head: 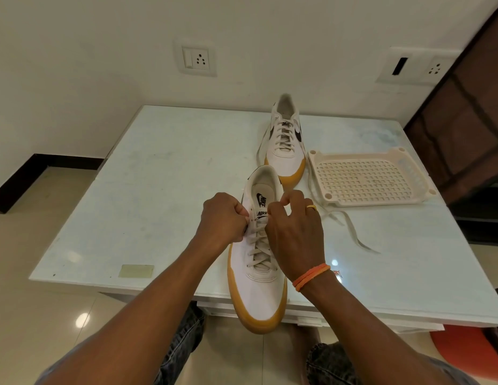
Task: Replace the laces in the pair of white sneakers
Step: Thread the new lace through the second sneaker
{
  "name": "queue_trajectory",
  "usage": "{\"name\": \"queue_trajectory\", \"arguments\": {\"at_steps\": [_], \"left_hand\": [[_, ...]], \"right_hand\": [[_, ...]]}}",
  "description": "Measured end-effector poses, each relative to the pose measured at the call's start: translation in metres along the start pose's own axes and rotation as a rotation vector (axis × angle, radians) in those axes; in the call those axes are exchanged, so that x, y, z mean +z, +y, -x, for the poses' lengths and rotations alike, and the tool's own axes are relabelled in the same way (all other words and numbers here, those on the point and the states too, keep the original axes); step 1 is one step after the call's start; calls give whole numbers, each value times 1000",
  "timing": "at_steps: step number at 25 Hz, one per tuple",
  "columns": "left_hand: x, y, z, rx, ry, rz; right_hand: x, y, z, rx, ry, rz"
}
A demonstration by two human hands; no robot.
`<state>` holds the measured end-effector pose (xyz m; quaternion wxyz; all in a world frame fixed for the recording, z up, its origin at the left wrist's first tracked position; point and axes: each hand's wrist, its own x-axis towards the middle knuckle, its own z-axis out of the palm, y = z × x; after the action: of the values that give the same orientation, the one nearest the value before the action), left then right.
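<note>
Two hands at top eyelets | near sneaker axis 12–6, toe at 6 | left hand pinches lace at 9 | right hand pinches it at 3, equally near.

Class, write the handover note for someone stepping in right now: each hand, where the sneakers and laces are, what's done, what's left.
Left hand pinches the lace at the near sneaker's top eyelets; right hand pinches the lace there too.
Near sneaker overhangs the table's front edge, laced nearly to the top.
Far sneaker is laced, ends untied.
A loose lace lies beside the tray.
Left: finish the top eyelets, tie both.
</note>
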<state>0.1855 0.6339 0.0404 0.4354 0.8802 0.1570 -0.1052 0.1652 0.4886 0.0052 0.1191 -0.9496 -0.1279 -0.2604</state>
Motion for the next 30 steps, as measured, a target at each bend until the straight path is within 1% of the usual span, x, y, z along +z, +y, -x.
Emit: {"name": "queue_trajectory", "arguments": {"at_steps": [2,4,6,11,15,18,21,25,27,28,30], "left_hand": [[1,0,-1,0,0,2],[2,-1,-1,4,9,17],[2,-3,0,4,8,34],[1,-3,0,2,-47,53],[-1,-4,4,-74,-68,185],[-2,-5,5,-99,-95,228],[-2,-4,4,-106,-104,232],[-2,-4,3,-117,-129,229],[-1,-4,2,-120,-127,230],[-1,-4,2,-119,-125,232],[0,-5,2,-123,-127,241]], "right_hand": [[1,-6,-1,20,-34,4],[2,-10,-5,142,-87,-96],[2,-12,-8,241,-195,-166],[3,-3,-17,319,-415,-222],[7,3,-21,460,-542,-413],[6,10,-23,507,-583,-519],[9,16,-23,549,-585,-653],[18,21,-23,534,-566,-719],[19,24,-24,511,-584,-722],[17,23,-24,499,-566,-705],[13,18,-21,475,-542,-620]]}}
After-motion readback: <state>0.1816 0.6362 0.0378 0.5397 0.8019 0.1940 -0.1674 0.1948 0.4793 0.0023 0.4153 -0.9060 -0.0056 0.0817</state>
